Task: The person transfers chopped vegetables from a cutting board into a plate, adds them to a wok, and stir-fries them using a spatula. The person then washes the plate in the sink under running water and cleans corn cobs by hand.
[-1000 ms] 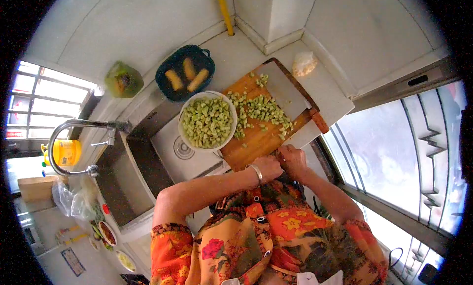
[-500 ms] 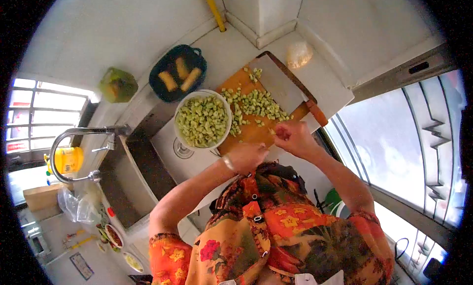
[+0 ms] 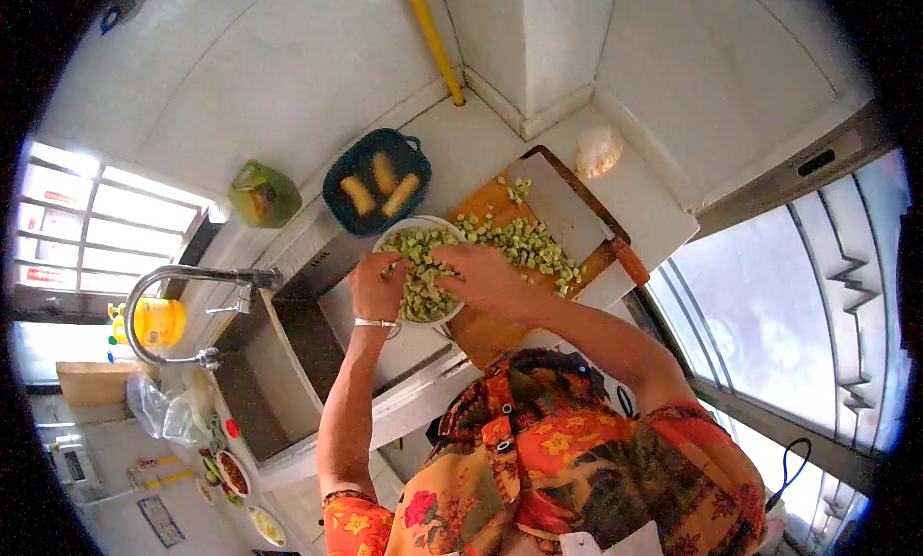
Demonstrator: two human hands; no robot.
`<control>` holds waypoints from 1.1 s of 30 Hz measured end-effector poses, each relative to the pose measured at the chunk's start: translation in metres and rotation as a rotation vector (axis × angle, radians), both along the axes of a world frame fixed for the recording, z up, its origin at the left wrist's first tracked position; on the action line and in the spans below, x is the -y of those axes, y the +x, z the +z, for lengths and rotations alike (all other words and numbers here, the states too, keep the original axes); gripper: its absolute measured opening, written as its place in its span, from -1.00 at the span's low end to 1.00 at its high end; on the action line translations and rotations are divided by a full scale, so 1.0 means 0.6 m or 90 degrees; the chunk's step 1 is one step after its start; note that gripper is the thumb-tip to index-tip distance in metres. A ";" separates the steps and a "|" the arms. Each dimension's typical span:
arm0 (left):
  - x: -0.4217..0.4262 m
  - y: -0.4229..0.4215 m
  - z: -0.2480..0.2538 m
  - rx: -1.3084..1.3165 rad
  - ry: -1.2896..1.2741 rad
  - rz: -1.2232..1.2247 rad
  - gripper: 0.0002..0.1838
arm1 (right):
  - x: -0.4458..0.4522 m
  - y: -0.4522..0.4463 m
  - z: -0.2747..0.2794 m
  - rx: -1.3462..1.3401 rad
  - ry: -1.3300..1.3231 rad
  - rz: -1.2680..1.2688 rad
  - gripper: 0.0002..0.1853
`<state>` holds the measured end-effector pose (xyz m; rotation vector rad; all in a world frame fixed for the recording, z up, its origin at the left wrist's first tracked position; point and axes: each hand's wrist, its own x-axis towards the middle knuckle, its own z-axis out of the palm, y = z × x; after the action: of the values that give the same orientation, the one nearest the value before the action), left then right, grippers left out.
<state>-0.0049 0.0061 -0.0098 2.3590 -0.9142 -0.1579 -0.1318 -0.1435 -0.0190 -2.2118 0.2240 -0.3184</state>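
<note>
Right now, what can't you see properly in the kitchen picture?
Whether the left hand or right hand has green pieces in its grip: head view, the hands themselves hide it.
Bottom of the white bowl: head view, buried under the pieces.
What is in the green container: head view, too blurred.
Any writing on the yellow bottle: head view, too small and partly behind the tap.

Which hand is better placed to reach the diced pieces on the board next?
Likely the right hand: it is at the board side of the bowl, partly over the cutting board, close to the diced pieces there. The left hand is over the bowl's opposite side, farther from them.
</note>
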 end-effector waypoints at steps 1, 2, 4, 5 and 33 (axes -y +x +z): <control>0.001 0.001 0.000 0.000 -0.001 0.004 -0.87 | 0.020 -0.021 0.017 -0.006 0.010 -0.019 -0.66; 0.002 0.001 0.000 -0.009 -0.029 0.021 -0.86 | 0.046 -0.043 0.022 -0.058 -0.013 -0.062 -0.65; 0.013 -0.001 0.004 -0.019 -0.057 0.041 -0.86 | 0.101 -0.098 0.042 -0.022 -0.154 -0.164 -0.64; 0.028 -0.005 0.015 0.026 -0.103 0.005 -0.86 | 0.148 -0.124 0.019 -0.152 -0.231 -0.181 -0.58; 0.259 -0.071 -0.106 -0.143 -0.002 -0.410 -0.51 | 0.192 -0.380 -0.017 -0.258 0.180 -0.419 -0.62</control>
<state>-0.0473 -0.1490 -0.0732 1.9121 -1.5165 -0.6567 -0.3600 -0.2586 -0.0290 -1.8468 1.1540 -0.1684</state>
